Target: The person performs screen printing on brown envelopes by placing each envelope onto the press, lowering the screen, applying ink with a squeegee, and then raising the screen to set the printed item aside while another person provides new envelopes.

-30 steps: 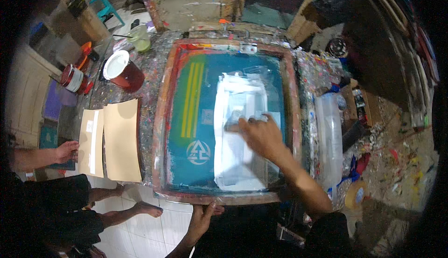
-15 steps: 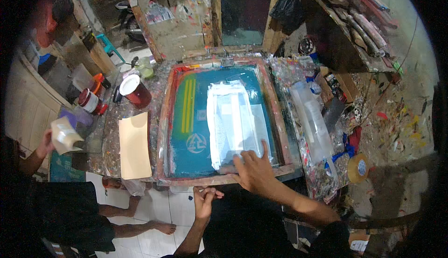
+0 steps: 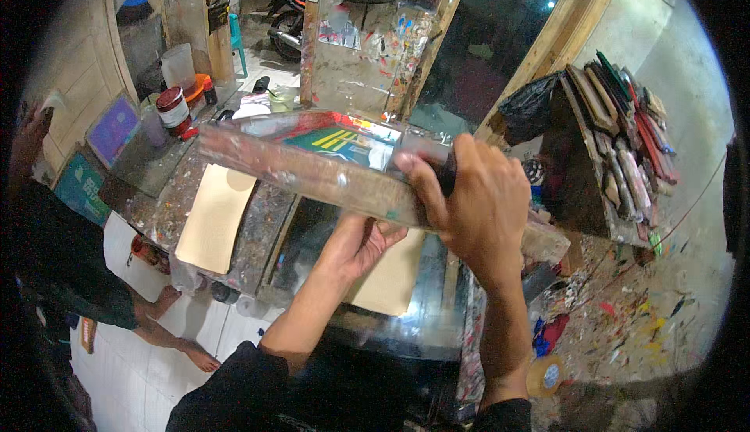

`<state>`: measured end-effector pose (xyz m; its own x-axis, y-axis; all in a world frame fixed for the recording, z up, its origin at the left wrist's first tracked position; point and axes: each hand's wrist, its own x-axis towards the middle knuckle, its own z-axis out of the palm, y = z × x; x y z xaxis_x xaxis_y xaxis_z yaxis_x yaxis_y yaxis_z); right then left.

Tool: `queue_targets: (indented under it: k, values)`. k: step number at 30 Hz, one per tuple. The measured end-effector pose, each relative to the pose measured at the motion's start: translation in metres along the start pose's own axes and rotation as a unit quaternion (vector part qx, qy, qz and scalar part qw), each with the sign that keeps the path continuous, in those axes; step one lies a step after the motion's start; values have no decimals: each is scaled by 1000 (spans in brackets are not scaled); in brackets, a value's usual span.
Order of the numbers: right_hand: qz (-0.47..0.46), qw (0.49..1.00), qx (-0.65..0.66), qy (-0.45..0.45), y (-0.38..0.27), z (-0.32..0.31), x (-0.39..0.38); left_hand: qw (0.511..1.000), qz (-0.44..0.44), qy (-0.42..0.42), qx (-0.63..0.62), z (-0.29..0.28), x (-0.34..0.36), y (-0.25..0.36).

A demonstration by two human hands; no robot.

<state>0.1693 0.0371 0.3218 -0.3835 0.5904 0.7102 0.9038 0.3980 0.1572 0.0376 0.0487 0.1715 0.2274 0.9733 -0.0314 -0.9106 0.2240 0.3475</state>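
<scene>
My right hand (image 3: 486, 201) is closed around the near edge of a wooden-framed printing screen (image 3: 312, 168), which is tilted up with its near side raised. A dark block-like piece (image 3: 437, 162) shows by my thumb; its kind is unclear. Part of the screen's green mesh shows, with yellow stripes and a white patch. Under the raised frame my left hand (image 3: 361, 246) lies beside a tan paper sheet (image 3: 391, 280), its fingers loosely curled and apart. The frame partly hides those fingers.
A stack of tan paper (image 3: 216, 217) lies on the paint-spattered table to the left. Beyond it stand a red-and-white tub (image 3: 173, 110) and other containers. Another person (image 3: 70, 252) stands at the left. Tape (image 3: 544, 375) and a rack of squeegees (image 3: 621, 135) are at the right.
The screen has gone from lying flat to being tilted up by my right hand. My left hand has moved up beneath it, and the tan sheet underneath now shows. My view has turned.
</scene>
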Motion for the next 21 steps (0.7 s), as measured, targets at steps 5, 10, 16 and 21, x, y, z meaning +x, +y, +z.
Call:
queue_targets:
  k: [5,10,16,21]
  values:
    - [9,999,47,16,19,4,48,985,12,47,168,-29,57,-31]
    - [78,994,32,-64,39,-4,94,942,-28,123,310,-94,89,-56]
    - [115,984,36,-134,39,-17,125,803,-36,158,574,-162,0,38]
    - [16,988,-138,-64,70,1,149,758,-65,221,611,-196,-64,76]
